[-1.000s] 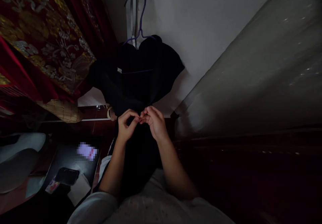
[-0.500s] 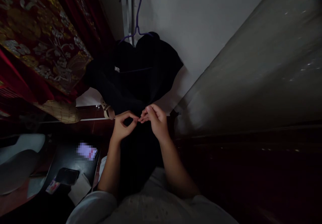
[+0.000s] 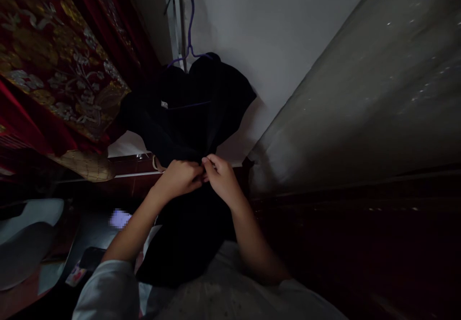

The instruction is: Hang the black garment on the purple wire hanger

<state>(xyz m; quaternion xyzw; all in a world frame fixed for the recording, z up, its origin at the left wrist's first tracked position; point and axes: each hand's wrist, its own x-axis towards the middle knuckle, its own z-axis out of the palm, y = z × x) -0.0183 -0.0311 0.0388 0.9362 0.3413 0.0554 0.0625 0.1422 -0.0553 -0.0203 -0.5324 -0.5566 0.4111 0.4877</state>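
A black garment (image 3: 190,113) hangs on a purple wire hanger (image 3: 190,37) against a white wall. Both my hands meet at the garment's gathered middle. My left hand (image 3: 179,178) is closed over the dark fabric, knuckles up. My right hand (image 3: 220,178) pinches the fabric right beside it, fingertips touching the left hand. What lies between the fingers is too dark to make out beyond the cloth. The garment's lower part (image 3: 187,243) drapes down towards my white top.
Red and gold embroidered cloth (image 3: 54,61) hangs at the left. A pale glossy panel (image 3: 360,104) slants along the right. Lower left holds a dark low surface with a black phone (image 3: 90,258), cards and a pale rounded object (image 3: 25,243).
My left hand turned from an open pinch to a fist over the fabric, its elbow swinging out left. My right hand dropped slightly. The view shifted a little to the right.
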